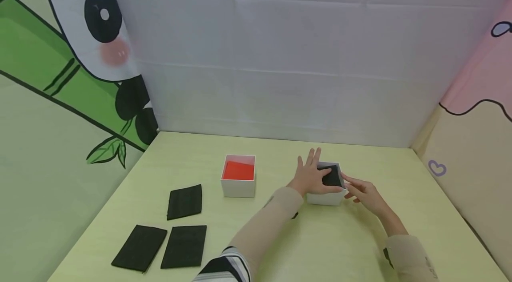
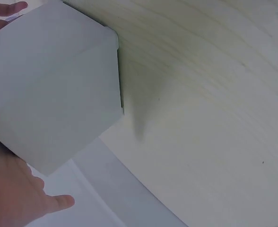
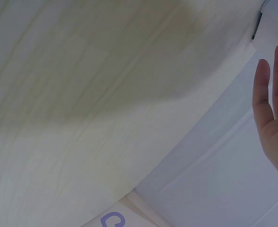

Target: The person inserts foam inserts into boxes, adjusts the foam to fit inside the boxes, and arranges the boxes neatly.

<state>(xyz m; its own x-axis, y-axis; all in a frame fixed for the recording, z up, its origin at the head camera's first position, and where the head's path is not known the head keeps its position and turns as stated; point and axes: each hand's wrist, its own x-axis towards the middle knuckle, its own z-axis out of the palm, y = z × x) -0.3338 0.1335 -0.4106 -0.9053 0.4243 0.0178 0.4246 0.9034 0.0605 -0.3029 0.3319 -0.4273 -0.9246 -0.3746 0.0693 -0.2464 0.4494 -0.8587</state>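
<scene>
A white open-topped box (image 1: 326,197) stands on the table, right of the middle, with a black flat square piece (image 1: 333,177) in its opening. My left hand (image 1: 313,178) reaches over the box's left side, fingers spread, thumb across the front rim and a finger on the black piece. My right hand (image 1: 366,194) is at the box's right side, fingertips right at the rim and fingers mostly straight. In the left wrist view the white box (image 2: 58,85) hides much of the left hand (image 2: 16,189). The right wrist view catches only part of the right hand (image 3: 276,109).
A second white box (image 1: 238,188) with a red flat piece (image 1: 238,171) inside stands left of the first. Several black squares, such as the far one (image 1: 185,202) and a nearer one (image 1: 184,246), lie at the table's left. A white sheet (image 1: 280,51) hangs behind the table.
</scene>
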